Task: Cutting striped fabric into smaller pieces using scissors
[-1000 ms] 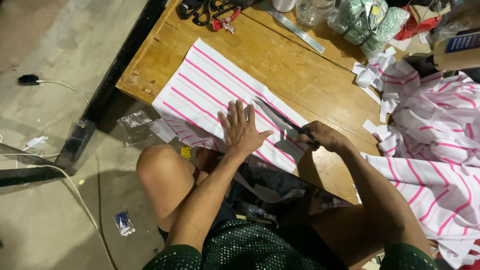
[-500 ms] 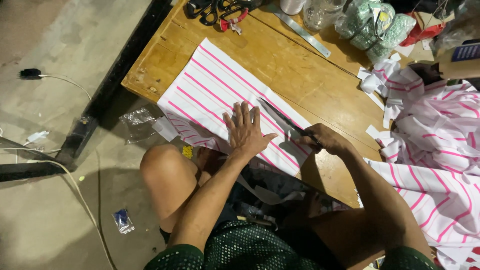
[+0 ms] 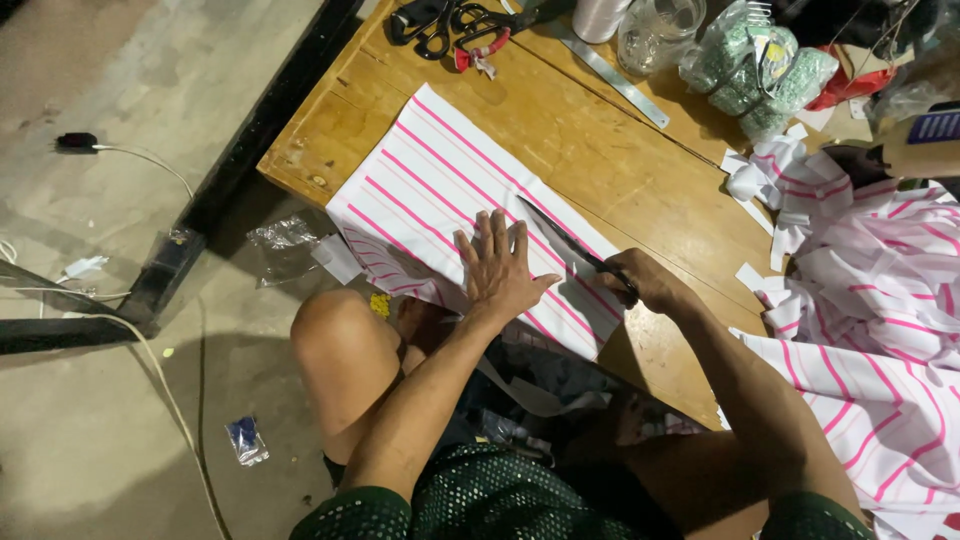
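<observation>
My left hand point(image 3: 497, 268) lies open, flat on the striped cloth point(image 3: 440, 190). Just beside it, my right hand point(image 3: 640, 283) grips scissors point(image 3: 565, 246), blades on the cloth.

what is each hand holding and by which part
The right hand grips long dark metal scissors by the handle end. The left hand holds nothing; it presses flat on the pink-striped white fabric sheet.
</observation>
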